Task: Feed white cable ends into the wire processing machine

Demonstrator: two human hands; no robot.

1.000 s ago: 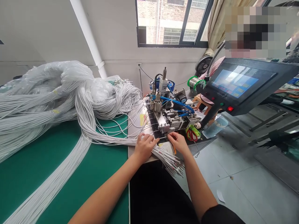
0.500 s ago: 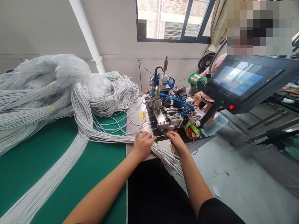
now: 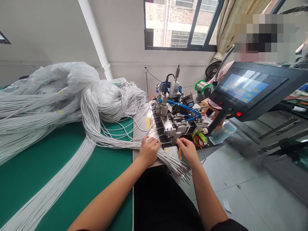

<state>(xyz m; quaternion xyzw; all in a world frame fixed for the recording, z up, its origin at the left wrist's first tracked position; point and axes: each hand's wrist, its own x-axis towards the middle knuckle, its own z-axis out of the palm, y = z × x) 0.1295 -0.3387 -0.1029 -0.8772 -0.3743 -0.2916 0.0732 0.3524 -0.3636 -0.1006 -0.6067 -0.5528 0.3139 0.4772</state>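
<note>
My left hand (image 3: 149,150) lies over a thick bundle of white cables (image 3: 120,143), with its fingers curled around them. From under it the cable ends (image 3: 179,168) fan out over the front edge. A single white cable passes from the fingertips into the bench-top machine (image 3: 169,123) with its blue air tubes. My right hand (image 3: 189,150) is at the machine's front right, thumb and fingertips pinched together close to the metal block (image 3: 175,136). Whatever is between those fingertips is too small to make out.
More cables in clear plastic wrap (image 3: 79,72) pile up on the green table (image 3: 113,179). A control screen (image 3: 250,86) juts out at right, beside a green wire spool (image 3: 203,86). Red-handled scissors (image 3: 198,140) lie by my right hand. A person sits behind the screen.
My right hand has drawn slightly away from my left. The left hand keeps its place on the cables. The whole view has shifted a little.
</note>
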